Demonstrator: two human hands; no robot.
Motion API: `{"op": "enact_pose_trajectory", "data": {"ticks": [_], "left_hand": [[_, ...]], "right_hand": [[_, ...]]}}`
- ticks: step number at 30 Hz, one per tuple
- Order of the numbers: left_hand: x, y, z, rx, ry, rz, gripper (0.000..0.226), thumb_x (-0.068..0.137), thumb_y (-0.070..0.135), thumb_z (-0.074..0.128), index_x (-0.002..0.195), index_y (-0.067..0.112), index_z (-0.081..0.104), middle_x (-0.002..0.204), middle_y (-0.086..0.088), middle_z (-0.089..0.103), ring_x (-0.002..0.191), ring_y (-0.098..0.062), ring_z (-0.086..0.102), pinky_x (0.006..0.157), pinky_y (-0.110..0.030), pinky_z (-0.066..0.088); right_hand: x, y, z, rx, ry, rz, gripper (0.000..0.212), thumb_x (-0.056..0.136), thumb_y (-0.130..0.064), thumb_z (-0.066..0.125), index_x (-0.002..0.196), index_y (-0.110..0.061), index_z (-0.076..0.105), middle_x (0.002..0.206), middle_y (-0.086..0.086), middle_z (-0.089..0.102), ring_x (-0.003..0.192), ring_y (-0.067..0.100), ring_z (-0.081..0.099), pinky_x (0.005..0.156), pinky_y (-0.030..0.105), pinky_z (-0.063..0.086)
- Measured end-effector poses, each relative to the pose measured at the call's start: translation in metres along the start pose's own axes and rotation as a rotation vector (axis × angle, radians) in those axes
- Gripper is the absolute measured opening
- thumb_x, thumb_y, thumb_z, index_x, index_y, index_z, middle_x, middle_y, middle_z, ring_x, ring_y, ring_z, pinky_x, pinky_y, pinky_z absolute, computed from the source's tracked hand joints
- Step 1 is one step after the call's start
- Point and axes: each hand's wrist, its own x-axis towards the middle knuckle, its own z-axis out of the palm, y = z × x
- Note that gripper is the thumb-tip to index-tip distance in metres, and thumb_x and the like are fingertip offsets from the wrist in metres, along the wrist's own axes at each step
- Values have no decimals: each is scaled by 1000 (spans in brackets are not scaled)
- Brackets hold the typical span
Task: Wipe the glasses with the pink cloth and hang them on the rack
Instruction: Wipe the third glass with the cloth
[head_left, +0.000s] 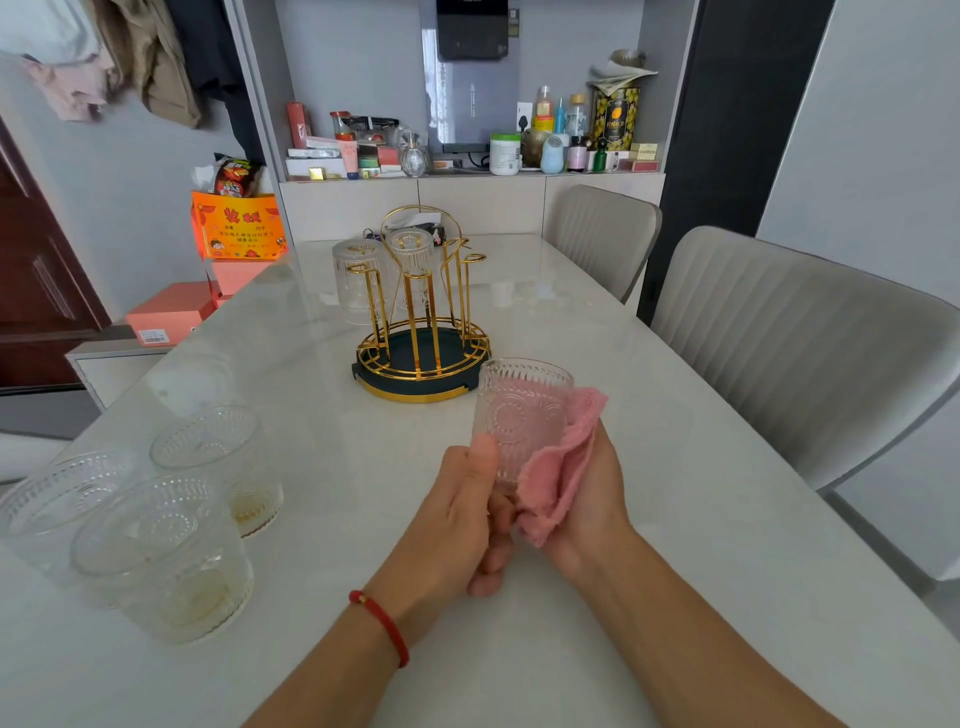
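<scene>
while both hands (524, 499) clasp a glass (519, 415) in pink cloth (561, 473), pale table (675, 467) fronts cluttered shelf (467, 156).

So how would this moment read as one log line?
step: wiping | left hand: grips glass | right hand: holds pink cloth | rack: two hung

embossed glass (519, 415) in both hands, pink cloth (558, 483)

I see a clear glass (522, 415) embossed with a sunburst pattern, a pink cloth (563, 467), a gold wire rack (423, 322) with a dark green base, a pale marbled surface (675, 467), and a red bracelet (382, 623).
</scene>
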Motion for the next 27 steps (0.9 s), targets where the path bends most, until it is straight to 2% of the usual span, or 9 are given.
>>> {"op": "enact_pose_trajectory", "data": {"ticks": [3,5,8,12,15,19,22,24,27], "left_hand": [[2,-1,12,-5,130,-24,69,80,83,28,105,21,44,60,-2,55,49,-20,52,45,-33,44],[2,1,17,-3,111,-23,72,74,87,27,104,24,43,58,1,52,49,-20,50,43,-30,40],[-3,4,15,62,46,21,71,74,85,31,100,21,43,63,1,48,54,-18,44,42,-26,34],[-1,4,4,-3,-5,-55,71,89,80,25,85,11,43,59,-4,45,45,-14,37,43,-21,24],[0,7,-2,-68,-68,-135,70,81,82,25,73,14,41,56,1,38,43,-12,32,44,-21,18],[-1,2,6,88,32,-51,76,79,83,20,93,12,42,58,-5,47,44,-18,44,40,-27,36],[-1,2,11,92,72,-13,65,75,83,29,103,26,42,63,-2,51,47,-16,48,41,-28,39],[-1,1,8,25,13,-19,71,71,83,43,105,20,44,65,-1,51,49,-16,46,41,-27,37],[-1,0,3,29,-9,-19,69,75,75,64,110,18,44,73,-4,49,46,-11,41,40,-25,33]], "right_hand": [[0,8,11,21,145,-125,64,97,-62,36,108,-11,74,99,16,75,63,29,73,54,35,59],[2,15,11,-23,262,-251,58,91,-59,38,95,-13,73,90,14,75,74,34,73,65,41,59],[-3,14,7,-56,258,-369,50,95,-52,39,83,-15,70,74,9,73,68,30,71,66,39,56],[-5,8,9,14,153,-253,48,102,-48,40,102,-13,74,96,10,78,89,31,74,77,42,59],[-1,3,6,25,110,-131,53,103,-55,37,110,-17,73,98,8,79,86,28,77,73,40,60],[-3,7,13,39,154,-155,55,104,-52,36,107,-13,73,105,16,77,90,32,76,78,46,60],[-3,11,14,-24,202,-276,51,91,-52,46,99,-7,69,115,31,68,96,39,72,92,65,54],[-3,8,11,-27,181,-251,51,97,-48,44,104,-5,71,108,25,73,100,41,71,95,61,54],[-3,2,10,-59,121,-158,51,106,-40,36,94,-1,67,90,24,69,103,45,66,92,56,52]]}}
